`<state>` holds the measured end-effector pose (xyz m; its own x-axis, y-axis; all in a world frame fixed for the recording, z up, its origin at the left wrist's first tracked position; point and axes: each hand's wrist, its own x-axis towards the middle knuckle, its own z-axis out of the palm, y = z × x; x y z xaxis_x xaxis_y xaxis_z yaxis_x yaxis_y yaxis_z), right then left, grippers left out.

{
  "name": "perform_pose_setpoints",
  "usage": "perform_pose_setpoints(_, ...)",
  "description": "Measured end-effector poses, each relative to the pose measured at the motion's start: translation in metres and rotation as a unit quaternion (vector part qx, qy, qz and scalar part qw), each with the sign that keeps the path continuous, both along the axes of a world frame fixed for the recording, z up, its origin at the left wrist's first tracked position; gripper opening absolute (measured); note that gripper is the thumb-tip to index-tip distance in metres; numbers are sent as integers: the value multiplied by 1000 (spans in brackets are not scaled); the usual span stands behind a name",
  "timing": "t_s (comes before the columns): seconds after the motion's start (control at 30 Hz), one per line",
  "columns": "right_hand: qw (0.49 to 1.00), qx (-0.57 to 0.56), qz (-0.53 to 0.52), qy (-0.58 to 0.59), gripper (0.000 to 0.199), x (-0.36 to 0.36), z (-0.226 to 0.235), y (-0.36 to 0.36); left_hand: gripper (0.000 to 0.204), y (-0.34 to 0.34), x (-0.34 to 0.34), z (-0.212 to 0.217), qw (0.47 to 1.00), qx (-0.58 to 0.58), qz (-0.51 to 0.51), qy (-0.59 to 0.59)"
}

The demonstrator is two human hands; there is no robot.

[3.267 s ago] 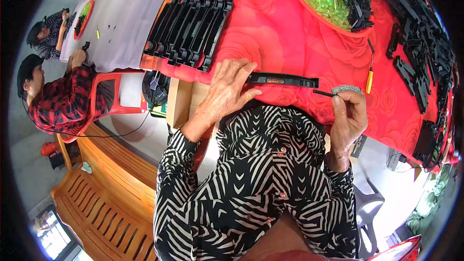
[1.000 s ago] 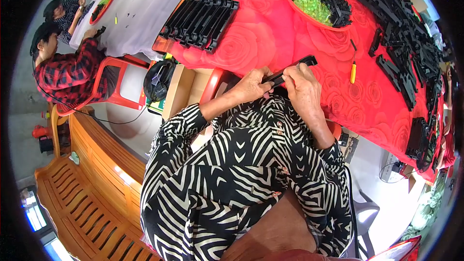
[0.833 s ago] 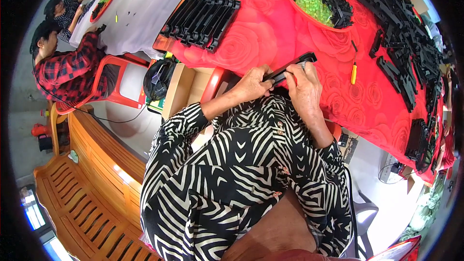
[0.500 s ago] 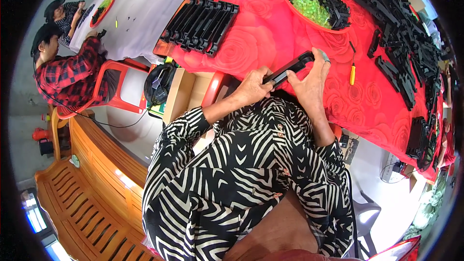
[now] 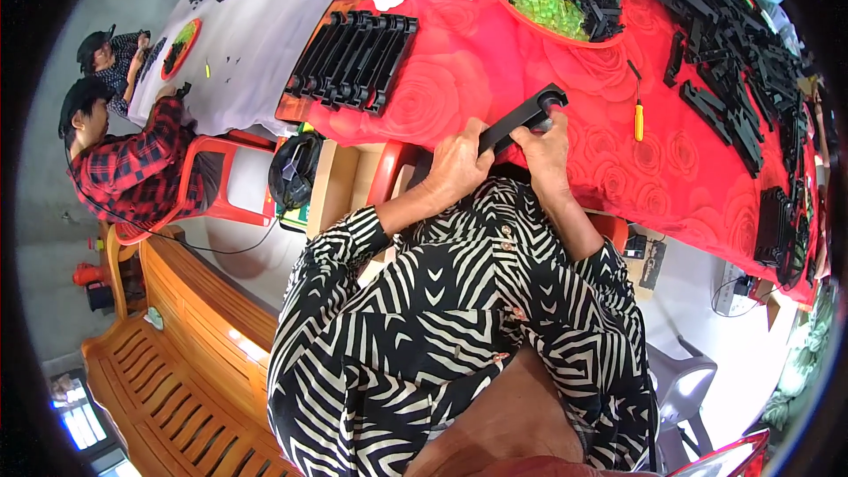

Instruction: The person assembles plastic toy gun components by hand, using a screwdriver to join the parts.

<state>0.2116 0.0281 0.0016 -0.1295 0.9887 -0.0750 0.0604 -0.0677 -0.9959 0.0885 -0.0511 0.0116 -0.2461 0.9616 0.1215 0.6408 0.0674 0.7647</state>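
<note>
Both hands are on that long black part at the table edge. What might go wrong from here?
The long black part is held by the left hand and right hand at the red table's edge, so a slip might drop it. The yellow-handled screwdriver lies just beyond the right hand; a sweep could knock it.
</note>
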Motion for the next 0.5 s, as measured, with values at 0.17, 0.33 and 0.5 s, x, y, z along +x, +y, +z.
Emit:
perform_pose_setpoints(0.17, 998, -30, 29, 53, 34, -2, 0, -2, 20, 1, -6, -12, 997, -9, -31, -76)
perform_pose_setpoints(0.33, 996, -56, 45, 46, 32, 0, 1, -1, 17, 2, -5, -20, 969, -63, -48, -235)
perform_pose_setpoints(0.5, 996, -60, 34, 54, 34, -2, 1, -1, 18, 1, 0, -19, 965, -27, -54, -257)
